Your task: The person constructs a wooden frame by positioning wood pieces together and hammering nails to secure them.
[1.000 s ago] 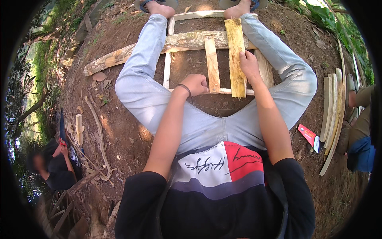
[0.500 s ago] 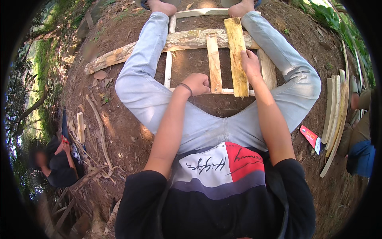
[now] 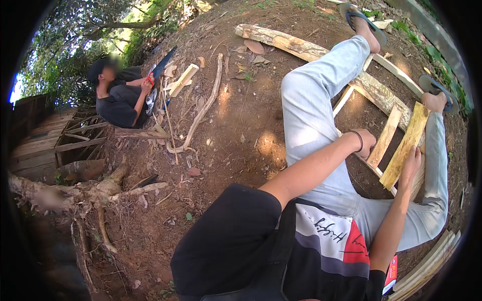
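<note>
On the ground between my legs lies a frame of pale wooden strips (image 3: 399, 75), crossed by a long split log with bark (image 3: 283, 42). My right hand (image 3: 411, 163) is closed round the edge of a rough yellow plank (image 3: 405, 143), which slants over the frame. Beside that plank, a shorter narrow board (image 3: 385, 138) rests across the log and the near strip. At the near end of this board my left hand (image 3: 366, 142) is curled closed. Its fingertips are turned away, so whatever they may hold is hidden.
Another person (image 3: 120, 95) sits at the upper left, gripping a saw with a red handle (image 3: 161, 64) beside wood offcuts (image 3: 184, 80). A bent branch (image 3: 205, 108) and tree roots (image 3: 108, 180) lie on the soil. Long strips (image 3: 427, 268) and a red-and-white packet (image 3: 391, 273) are at lower right.
My view has swung to the left, so the frame and both hands now appear farther right. The right hand still grips the yellow plank, and the left stays by the short board's near end.
</note>
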Tool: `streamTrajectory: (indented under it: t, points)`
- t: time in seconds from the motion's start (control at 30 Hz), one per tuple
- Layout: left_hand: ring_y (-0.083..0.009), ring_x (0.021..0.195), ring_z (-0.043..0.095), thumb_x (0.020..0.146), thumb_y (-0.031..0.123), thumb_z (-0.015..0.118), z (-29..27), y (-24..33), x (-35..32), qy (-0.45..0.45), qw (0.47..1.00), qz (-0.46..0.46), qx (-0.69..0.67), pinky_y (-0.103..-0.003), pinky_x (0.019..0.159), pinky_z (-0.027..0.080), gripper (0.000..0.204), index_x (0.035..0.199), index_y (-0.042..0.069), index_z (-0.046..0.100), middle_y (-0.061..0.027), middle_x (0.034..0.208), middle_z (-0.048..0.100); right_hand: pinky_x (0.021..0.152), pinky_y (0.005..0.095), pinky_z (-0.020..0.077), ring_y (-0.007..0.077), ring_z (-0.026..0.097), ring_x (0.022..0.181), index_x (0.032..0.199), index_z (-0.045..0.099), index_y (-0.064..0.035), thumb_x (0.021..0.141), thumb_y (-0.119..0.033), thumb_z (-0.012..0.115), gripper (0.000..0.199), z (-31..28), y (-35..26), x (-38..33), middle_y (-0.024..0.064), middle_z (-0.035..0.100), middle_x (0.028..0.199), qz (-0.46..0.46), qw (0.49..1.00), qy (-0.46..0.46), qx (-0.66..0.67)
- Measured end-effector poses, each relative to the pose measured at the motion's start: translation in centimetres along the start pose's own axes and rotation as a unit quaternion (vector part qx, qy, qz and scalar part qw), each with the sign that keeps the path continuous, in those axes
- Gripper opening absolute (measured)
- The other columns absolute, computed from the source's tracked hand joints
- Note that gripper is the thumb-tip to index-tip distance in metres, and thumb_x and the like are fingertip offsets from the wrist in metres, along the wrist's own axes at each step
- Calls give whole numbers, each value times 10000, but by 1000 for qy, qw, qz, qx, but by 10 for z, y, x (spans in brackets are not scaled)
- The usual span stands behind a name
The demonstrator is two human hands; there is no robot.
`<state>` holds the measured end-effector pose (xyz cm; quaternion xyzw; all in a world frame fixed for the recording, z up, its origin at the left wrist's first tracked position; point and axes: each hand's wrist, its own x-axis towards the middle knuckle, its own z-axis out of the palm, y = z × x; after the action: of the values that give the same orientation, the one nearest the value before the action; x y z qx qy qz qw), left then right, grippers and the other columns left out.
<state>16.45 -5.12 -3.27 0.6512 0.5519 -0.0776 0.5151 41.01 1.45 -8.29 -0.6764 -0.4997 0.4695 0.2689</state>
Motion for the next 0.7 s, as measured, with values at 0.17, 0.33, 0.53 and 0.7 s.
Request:
streamTrajectory:
  t: [0.17, 0.33, 0.53, 0.7]
  points:
    - [-304, 890, 652, 620, 206, 726, -2, 3, -5, 34, 999, 4, -11, -400, 741, 511, 316, 907, 78, 698, -137, 907, 686, 903, 313, 411, 209, 547, 1032, 1251, 482, 72, 978, -291, 425, 458, -8, -8, 2, 149, 574, 1157, 7, 1000, -8, 13]
    - [-298, 910, 651, 611, 226, 739, 0, 1, -2, 23, 1000, -3, 2, -389, 768, 512, 352, 936, 93, 706, -128, 935, 687, 894, 334, 420, 228, 555, 1029, 1258, 469, 80, 983, -244, 395, 431, 3, -11, -4, 175, 575, 1154, 45, 998, -37, -8]
    - [-301, 905, 651, 610, 225, 750, 3, -3, -3, 24, 1000, -3, -11, -388, 766, 510, 354, 932, 86, 706, -134, 929, 686, 900, 340, 413, 244, 551, 1031, 1252, 466, 79, 960, -272, 435, 457, 3, -5, -1, 176, 571, 1157, 43, 997, -60, -21]
    - [-309, 873, 654, 604, 219, 747, -1, -5, -8, 19, 1000, 4, -12, -393, 742, 509, 329, 894, 71, 703, -142, 888, 687, 887, 348, 417, 244, 557, 1004, 1234, 470, 68, 951, -280, 443, 449, 13, -11, -11, 168, 577, 1116, 14, 997, -76, -28]
